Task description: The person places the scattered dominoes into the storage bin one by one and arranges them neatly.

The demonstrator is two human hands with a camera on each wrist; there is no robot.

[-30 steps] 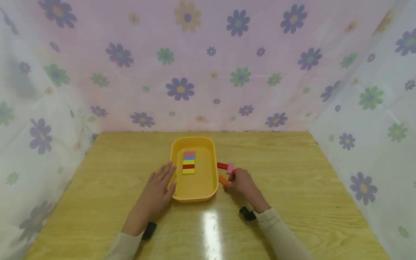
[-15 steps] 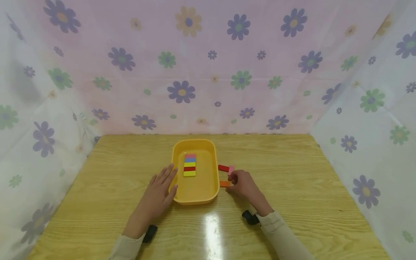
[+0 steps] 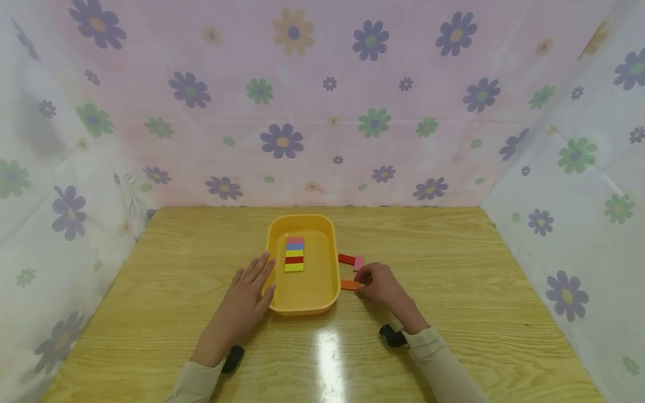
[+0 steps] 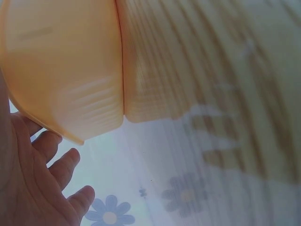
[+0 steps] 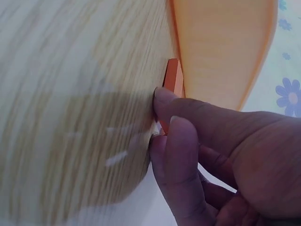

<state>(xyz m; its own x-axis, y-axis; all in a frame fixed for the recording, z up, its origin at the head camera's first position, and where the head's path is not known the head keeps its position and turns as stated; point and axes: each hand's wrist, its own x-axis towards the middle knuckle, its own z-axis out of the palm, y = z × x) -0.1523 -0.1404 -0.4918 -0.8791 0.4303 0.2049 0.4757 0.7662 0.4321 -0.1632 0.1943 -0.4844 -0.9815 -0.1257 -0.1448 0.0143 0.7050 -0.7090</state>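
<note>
My right hand [image 3: 383,288] pinches the right end of an orange block [image 3: 349,285] between thumb and fingers. This block lies on the table, its left end close against the wall of a yellow tray [image 3: 317,288]; in the right wrist view the thumb partly covers the orange block [image 5: 173,77]. My left hand [image 3: 241,296] rests at the tray's left rim with its fingers extended. From the left wrist, the fingertips show along the rim of the tray [image 4: 61,56]. A red block [image 3: 346,259] and a pink block [image 3: 359,262] lie just beyond my right hand.
Inside the tray, a column of several flat blocks [image 3: 294,254] in pink, blue, yellow and red lies left of its middle. The wooden table [image 3: 428,240] ends at flowered cloth [image 3: 282,140] behind and on both sides.
The orange block has turned from a slant to lie nearly straight across, pointing at the tray. My right hand has shifted slightly right. My left hand stays at the rim.
</note>
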